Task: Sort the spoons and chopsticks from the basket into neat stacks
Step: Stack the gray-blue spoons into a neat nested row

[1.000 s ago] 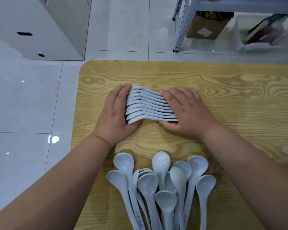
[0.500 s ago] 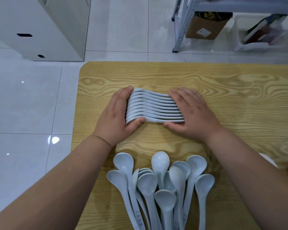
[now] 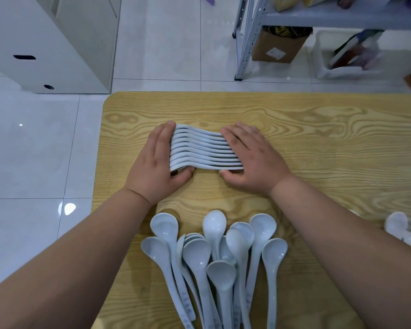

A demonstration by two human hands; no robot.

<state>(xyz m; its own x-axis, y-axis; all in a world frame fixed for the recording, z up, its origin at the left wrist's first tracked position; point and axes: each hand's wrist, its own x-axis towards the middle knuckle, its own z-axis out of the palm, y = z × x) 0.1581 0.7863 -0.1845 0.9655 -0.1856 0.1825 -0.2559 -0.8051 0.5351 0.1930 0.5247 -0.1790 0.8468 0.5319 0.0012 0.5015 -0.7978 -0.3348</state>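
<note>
Here, the row of spoons lies on the tabletop between left hand and right hand, each grip spread flat, pressing its ends. Likely stiff, slick, light: squeeze both ends together.

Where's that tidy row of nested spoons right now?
Head view: the nested spoon stack lies on the table, left of centre, pressed between the left hand and right hand, beyond the loose spoons.

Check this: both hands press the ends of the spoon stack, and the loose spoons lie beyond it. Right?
Wrong: the head view shows the loose spoons nearer the person than the spoon stack; left hand and right hand do press its ends.
</note>
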